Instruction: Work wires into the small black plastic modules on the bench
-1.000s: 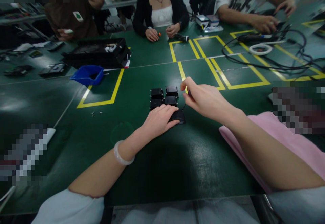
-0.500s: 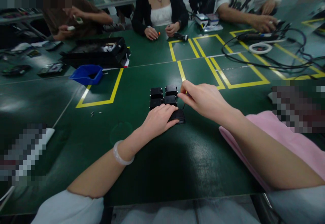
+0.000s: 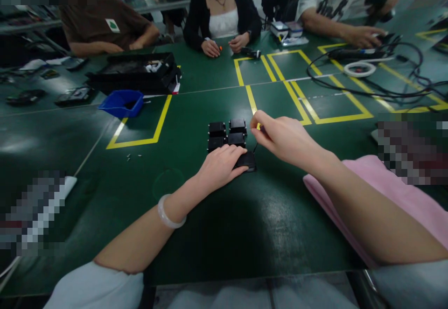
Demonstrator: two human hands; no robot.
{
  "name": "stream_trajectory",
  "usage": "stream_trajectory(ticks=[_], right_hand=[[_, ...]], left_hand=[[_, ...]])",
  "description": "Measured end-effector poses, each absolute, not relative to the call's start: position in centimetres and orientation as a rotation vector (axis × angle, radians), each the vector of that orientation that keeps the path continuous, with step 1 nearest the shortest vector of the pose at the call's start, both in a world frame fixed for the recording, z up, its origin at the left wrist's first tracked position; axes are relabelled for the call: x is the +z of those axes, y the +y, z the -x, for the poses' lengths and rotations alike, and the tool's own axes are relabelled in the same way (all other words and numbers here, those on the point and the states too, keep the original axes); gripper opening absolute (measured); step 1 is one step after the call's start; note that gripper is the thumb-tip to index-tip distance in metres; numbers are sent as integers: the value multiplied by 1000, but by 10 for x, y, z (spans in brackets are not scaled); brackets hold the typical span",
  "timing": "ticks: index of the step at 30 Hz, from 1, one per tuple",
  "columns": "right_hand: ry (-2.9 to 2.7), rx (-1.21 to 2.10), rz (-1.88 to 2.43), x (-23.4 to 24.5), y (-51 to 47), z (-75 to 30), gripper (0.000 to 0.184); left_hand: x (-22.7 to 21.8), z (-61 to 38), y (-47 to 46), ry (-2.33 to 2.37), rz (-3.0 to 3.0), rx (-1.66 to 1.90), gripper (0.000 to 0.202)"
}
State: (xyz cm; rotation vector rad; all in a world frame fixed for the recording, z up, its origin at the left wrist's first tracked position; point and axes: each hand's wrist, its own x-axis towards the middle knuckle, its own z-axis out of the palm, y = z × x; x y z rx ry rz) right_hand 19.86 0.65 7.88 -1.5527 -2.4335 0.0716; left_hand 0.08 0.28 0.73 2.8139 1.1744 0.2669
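Observation:
My left hand (image 3: 224, 165) lies over a black box-shaped part (image 3: 246, 160) near the middle of the green table, fingers across it and thumb along its near edge. My right hand (image 3: 280, 136) is closed round a screwdriver (image 3: 259, 126) with a yellow and dark handle. Its thin shaft points down to the right edge of that part; the tip is too small to make out. Just beyond my left fingers stand several black blocks (image 3: 236, 139) in two columns, with small bright screw-like bits at their sides.
Small metal pieces (image 3: 129, 157) lie left of my hands. Farther off are a blue bin (image 3: 122, 103), black trays (image 3: 140, 73) and coiled black cables (image 3: 371, 89). Pink cloth (image 3: 364, 173) lies under my right forearm. Co-workers sit across the table, which carries yellow tape outlines (image 3: 163, 117).
My hands keep nearly the same pose at the black part. The left co-worker's hands have dropped behind the black trays. The right co-worker's far hand has risen with a dark object.

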Motion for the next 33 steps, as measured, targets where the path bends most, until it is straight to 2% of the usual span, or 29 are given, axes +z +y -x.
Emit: stream_trajectory(ticks=[33], right_hand=[[-2440, 76, 1587, 80, 5, -198, 28]], left_hand=[[7, 0, 3, 1162, -2795, 277, 34]])
